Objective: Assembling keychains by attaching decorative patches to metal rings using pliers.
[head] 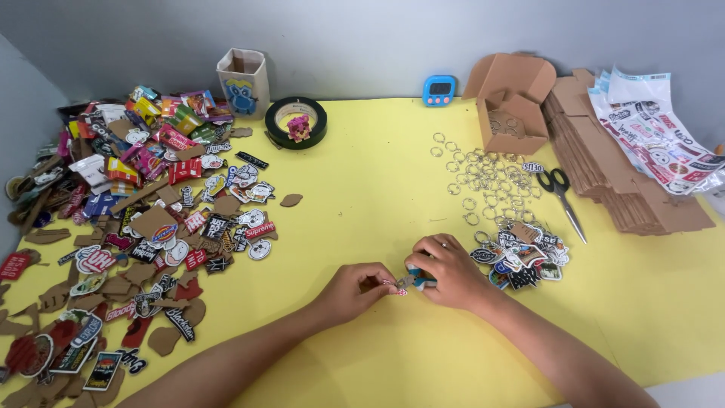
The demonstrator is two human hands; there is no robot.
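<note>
- A small charm (408,282) sits between the two hands, at 6 o'clock on the yellow table (362,174), touching the fingertips of both.
- It is tiny, with blue, pink and pale patches; its shape is too small to tell.
- The left hand (355,291) is curled, fingers pinching the charm's left end.
- The right hand (445,268) is curled over it, gripping its right end.
- A heap of loose metal rings (491,181) lies at 1 o'clock from the hands, with a pile of printed charms (525,261) just beside the right hand at 3 o'clock.
</note>
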